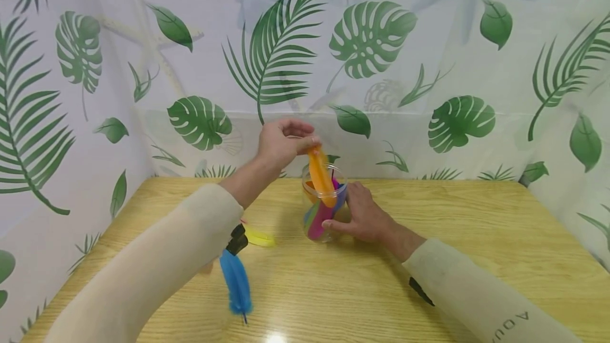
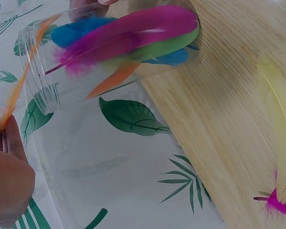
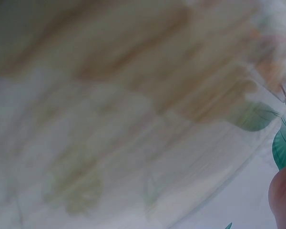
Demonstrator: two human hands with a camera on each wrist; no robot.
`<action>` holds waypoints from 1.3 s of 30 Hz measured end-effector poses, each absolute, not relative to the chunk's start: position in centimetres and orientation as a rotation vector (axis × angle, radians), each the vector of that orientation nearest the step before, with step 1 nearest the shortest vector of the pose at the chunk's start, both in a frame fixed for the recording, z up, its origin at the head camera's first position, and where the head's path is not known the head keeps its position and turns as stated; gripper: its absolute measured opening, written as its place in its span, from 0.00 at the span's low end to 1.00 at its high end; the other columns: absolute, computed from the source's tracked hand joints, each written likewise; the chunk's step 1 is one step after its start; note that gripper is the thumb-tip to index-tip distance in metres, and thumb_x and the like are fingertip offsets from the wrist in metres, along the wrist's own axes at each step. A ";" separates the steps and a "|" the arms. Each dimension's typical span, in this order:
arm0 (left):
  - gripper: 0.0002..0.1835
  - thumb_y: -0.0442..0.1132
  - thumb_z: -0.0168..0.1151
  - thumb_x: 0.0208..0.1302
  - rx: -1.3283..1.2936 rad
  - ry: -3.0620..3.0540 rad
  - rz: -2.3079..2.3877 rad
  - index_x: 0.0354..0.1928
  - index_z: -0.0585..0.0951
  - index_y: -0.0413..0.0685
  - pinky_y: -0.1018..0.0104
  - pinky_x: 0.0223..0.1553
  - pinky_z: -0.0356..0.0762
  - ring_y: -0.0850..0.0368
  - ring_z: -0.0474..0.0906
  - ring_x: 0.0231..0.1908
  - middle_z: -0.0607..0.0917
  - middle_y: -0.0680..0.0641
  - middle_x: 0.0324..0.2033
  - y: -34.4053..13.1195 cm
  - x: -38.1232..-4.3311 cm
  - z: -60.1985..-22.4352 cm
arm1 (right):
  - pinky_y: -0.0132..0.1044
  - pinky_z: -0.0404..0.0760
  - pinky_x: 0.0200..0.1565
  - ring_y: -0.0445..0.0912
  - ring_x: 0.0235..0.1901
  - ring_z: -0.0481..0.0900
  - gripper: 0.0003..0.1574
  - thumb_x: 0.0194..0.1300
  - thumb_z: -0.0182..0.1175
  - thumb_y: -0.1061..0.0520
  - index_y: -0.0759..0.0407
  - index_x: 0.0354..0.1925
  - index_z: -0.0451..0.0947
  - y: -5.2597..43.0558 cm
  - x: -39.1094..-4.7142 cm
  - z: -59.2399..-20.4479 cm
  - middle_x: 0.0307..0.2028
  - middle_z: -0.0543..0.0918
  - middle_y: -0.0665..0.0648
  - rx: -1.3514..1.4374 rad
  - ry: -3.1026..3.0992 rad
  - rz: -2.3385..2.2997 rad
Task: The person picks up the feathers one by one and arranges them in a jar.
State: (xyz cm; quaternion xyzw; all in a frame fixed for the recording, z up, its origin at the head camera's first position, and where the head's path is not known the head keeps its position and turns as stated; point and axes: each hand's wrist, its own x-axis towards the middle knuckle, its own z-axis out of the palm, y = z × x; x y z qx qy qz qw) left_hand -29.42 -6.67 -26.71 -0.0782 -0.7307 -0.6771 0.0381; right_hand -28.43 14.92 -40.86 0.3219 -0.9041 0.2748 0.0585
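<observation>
Left hand [image 1: 286, 144]: orange feather [image 1: 321, 172] pinched by fluffy end
Right hand [image 1: 366, 213]: clear jar [image 2: 46, 93] gripped at right side
Feather handling: judged light, soft; best held at quill

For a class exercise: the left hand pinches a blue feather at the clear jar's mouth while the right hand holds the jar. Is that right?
No: the head view shows the feather is orange, not blue. The left hand pinches it at the mouth of the clear jar, which the right hand holds.
</observation>
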 end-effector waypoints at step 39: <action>0.09 0.33 0.65 0.65 -0.334 -2.608 -1.961 0.44 0.86 0.35 0.64 0.40 0.86 0.51 0.89 0.38 0.88 0.40 0.40 -6.0 -28.6 -28.2 | 0.56 0.59 0.67 0.54 0.60 0.64 0.56 0.60 0.66 0.33 0.58 0.73 0.57 15.0 -28.4 -40.8 0.66 0.70 0.59 0.992 -2.733 0.811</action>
